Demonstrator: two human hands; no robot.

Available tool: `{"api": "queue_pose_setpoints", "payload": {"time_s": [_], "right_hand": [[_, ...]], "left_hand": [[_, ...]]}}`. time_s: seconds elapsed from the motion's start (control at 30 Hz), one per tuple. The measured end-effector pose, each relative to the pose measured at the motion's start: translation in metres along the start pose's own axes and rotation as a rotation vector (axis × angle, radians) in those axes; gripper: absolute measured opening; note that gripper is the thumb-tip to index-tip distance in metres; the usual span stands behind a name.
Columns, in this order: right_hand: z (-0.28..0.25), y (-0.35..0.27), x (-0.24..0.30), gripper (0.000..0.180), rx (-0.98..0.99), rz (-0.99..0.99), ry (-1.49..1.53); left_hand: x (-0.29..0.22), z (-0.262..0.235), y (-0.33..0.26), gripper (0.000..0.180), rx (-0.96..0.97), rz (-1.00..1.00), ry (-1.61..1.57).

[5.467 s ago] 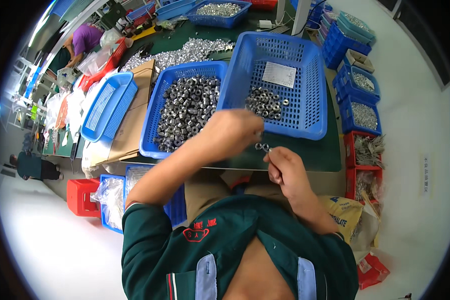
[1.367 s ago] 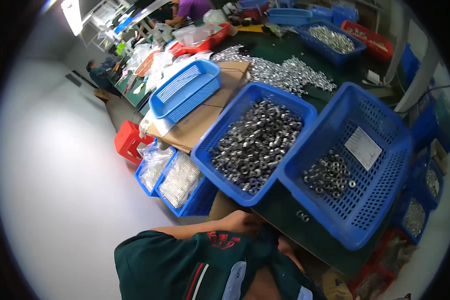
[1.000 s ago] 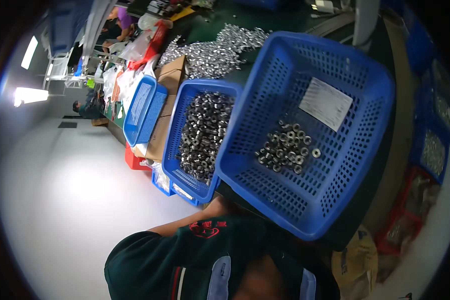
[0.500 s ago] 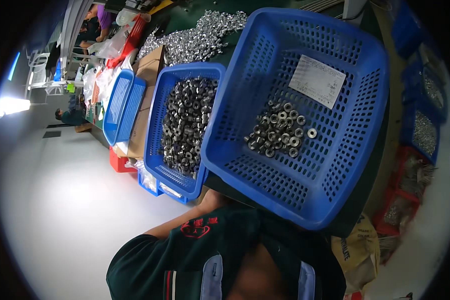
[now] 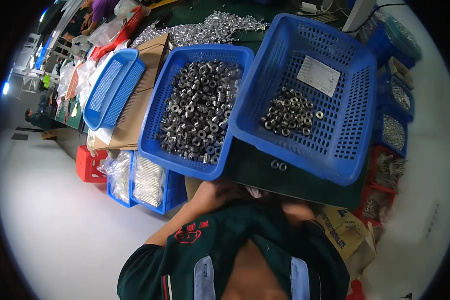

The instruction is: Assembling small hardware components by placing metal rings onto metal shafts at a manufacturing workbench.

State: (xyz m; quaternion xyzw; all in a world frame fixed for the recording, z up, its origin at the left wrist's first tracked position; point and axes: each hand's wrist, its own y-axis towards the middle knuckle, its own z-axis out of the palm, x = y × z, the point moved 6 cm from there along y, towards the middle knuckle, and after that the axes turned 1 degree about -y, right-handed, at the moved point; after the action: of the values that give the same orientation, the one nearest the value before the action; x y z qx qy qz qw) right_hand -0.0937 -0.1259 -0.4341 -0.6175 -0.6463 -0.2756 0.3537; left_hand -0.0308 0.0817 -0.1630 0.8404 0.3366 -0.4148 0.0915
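My left hand (image 5: 208,196) is low at the table's near edge, just below the smaller blue basket, its fingers hidden in shadow. My right hand (image 5: 297,211) is partly in view near the same edge, under the larger blue basket, and its fingers are hidden too. Between them shows a small crumpled pale thing (image 5: 255,192) that I cannot make out. The smaller basket (image 5: 147,131) is heaped with dark metal collars (image 5: 195,102). Inside the larger basket (image 5: 357,100) lie a smaller pile of metal collars (image 5: 288,114) and a printed paper slip (image 5: 318,75).
Two loose collars (image 5: 279,165) lie on the green tabletop (image 5: 305,175). Shiny small metal parts (image 5: 205,30) spread across the back. A light-blue basket (image 5: 97,107) rests on cardboard (image 5: 140,95) at left. Blue bins (image 5: 172,192) stand below, and more bins (image 5: 394,131) line the right.
The view has shifted, so the baskets sit differently in it. My right hand has come into sight at the table edge, and two loose collars now show before the larger basket.
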Motion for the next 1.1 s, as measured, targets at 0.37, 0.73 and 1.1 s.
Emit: {"api": "queue_pose_setpoints", "payload": {"time_s": [0.37, 0.73, 1.1], "right_hand": [[-0.087, -0.053, 0.111, 0.022, -0.091, -0.105, -0.067], [-0.222, -0.082, 0.233, 0.011, -0.318, -0.005, 0.240], [-0.232, -0.072, 0.203, 0.014, -0.848, 0.043, -0.132]], "left_hand": [[-0.063, -0.029, 0.011, 0.016, -0.250, 0.306, -0.052], [-0.033, -0.006, 0.035, 0.016, -0.317, 0.131, -0.226], [-0.018, -0.007, 0.034, 0.016, -0.305, 0.148, -0.344]]}}
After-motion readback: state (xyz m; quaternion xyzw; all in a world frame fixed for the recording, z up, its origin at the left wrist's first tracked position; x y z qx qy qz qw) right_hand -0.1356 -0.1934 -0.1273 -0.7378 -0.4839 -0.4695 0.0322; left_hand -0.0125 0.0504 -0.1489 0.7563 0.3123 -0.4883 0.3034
